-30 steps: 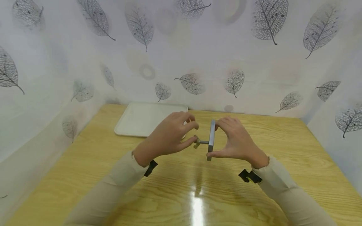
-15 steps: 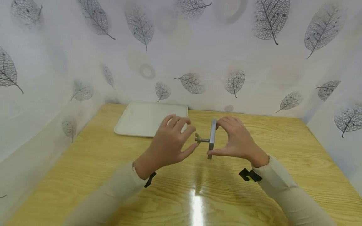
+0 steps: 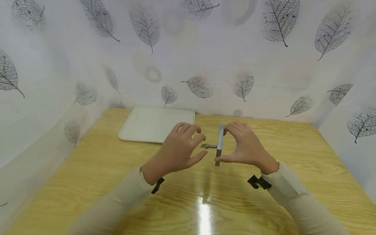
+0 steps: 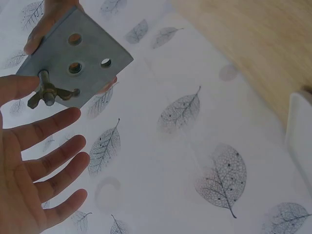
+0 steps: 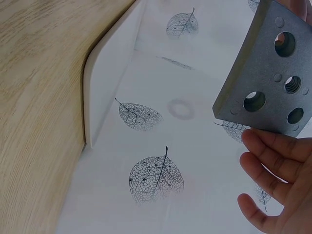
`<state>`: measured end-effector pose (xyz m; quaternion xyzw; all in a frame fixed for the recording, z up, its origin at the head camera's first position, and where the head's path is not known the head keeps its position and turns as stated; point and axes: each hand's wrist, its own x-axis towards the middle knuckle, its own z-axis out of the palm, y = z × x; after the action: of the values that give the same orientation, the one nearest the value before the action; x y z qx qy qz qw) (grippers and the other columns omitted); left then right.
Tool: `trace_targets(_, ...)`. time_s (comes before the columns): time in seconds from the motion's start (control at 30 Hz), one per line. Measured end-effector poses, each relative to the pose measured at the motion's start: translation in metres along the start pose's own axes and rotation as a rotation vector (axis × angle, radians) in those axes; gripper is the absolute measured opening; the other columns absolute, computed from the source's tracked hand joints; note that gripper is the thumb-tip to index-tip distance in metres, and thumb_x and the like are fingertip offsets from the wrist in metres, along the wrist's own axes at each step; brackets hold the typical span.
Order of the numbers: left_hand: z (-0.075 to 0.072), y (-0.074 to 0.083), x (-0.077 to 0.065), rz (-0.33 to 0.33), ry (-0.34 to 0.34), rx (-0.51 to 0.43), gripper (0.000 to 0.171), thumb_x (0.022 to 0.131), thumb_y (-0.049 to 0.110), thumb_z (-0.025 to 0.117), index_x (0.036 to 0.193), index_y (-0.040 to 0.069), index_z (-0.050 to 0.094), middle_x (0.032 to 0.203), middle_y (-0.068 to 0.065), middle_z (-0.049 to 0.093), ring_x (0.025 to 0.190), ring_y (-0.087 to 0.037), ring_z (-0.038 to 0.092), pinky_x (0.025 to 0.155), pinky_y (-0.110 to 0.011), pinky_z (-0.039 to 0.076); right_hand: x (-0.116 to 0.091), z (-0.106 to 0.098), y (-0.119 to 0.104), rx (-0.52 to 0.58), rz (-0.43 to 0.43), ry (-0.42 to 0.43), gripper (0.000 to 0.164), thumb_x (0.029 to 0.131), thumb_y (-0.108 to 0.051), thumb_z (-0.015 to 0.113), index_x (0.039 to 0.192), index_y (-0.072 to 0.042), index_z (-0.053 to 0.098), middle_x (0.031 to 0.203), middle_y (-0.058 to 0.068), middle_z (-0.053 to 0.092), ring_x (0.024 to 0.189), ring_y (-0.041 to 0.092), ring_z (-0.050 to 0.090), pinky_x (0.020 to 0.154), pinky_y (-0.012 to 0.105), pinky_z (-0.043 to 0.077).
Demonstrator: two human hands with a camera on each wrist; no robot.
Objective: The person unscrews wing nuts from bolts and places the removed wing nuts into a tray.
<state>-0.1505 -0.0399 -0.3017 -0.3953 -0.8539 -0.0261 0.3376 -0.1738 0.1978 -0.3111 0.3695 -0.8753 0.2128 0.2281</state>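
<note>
My right hand (image 3: 248, 148) grips a grey metal plate (image 3: 220, 138) by its edges, thumb at the near end and fingers at the far end. The plate stands on edge above the table. A bolt (image 3: 212, 146) sticks out of its left face, bearing a brass-coloured wing nut (image 3: 205, 146). My left hand (image 3: 179, 150) hovers beside the wing nut, thumb and forefinger parted on either side of it. In the left wrist view the other fingers spread loosely below the wing nut (image 4: 49, 92). Several round holes pierce the plate (image 5: 265, 73) in the right wrist view, one of them threaded.
A white tray (image 3: 155, 122) lies at the back left of the wooden table (image 3: 252, 205). Behind and at both sides hangs a pale cloth (image 3: 188, 58) printed with leaves.
The wing nut has turned on its bolt. My left thumb and forefinger have shifted around it and now stand apart from it. The right hand and the plate stay almost still.
</note>
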Motion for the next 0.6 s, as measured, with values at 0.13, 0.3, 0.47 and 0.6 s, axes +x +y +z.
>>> trace_targets(0.13, -0.0014, -0.0056, 0.0043, -0.025, 0.014, -0.009, 0.028, 0.082, 0.042, 0.067, 0.093, 0.017, 0.066, 0.1, -0.002, 0.06, 0.092, -0.021, 0.058, 0.089, -0.038, 0.046, -0.0009, 0.0012, -0.0001, 0.002, -0.001, 0.006, 0.09, 0.064, -0.087, 0.045, 0.101, -0.007, 0.061, 0.088, 0.002, 0.061, 0.091, 0.023, 0.054, 0.084, 0.047, 0.039)
trace_targets(0.3, -0.0014, -0.0097, 0.0087, -0.044, -0.001, -0.008, 0.026, 0.083, 0.039, 0.067, 0.095, 0.016, 0.066, 0.1, -0.003, 0.06, 0.092, -0.021, 0.058, 0.089, -0.038, 0.047, -0.0028, 0.0035, 0.0005, 0.012, -0.003, 0.011, 0.089, 0.064, -0.087, 0.047, 0.1, -0.007, 0.062, 0.089, 0.002, 0.062, 0.092, 0.023, 0.054, 0.085, 0.046, 0.039)
trace_targets(0.47, -0.0028, -0.0097, 0.0072, -0.04, -0.008, -0.024, 0.024, 0.084, 0.037, 0.066, 0.095, 0.016, 0.066, 0.1, -0.003, 0.06, 0.093, -0.022, 0.058, 0.089, -0.039, 0.047, -0.0049, 0.0054, 0.0016, 0.011, 0.01, 0.002, 0.087, 0.063, -0.087, 0.048, 0.1, -0.009, 0.061, 0.09, 0.001, 0.062, 0.094, 0.023, 0.054, 0.081, 0.044, 0.039)
trace_targets(0.6, -0.005, -0.0079, 0.003, 0.005, 0.021, -0.055, 0.023, 0.084, 0.035, 0.066, 0.095, 0.015, 0.066, 0.102, -0.004, 0.06, 0.094, -0.022, 0.058, 0.09, -0.039, 0.046, -0.0058, 0.0056, 0.0024, 0.005, 0.01, -0.001, 0.087, 0.063, -0.087, 0.047, 0.099, -0.009, 0.061, 0.09, 0.002, 0.061, 0.093, 0.023, 0.053, 0.082, 0.045, 0.038)
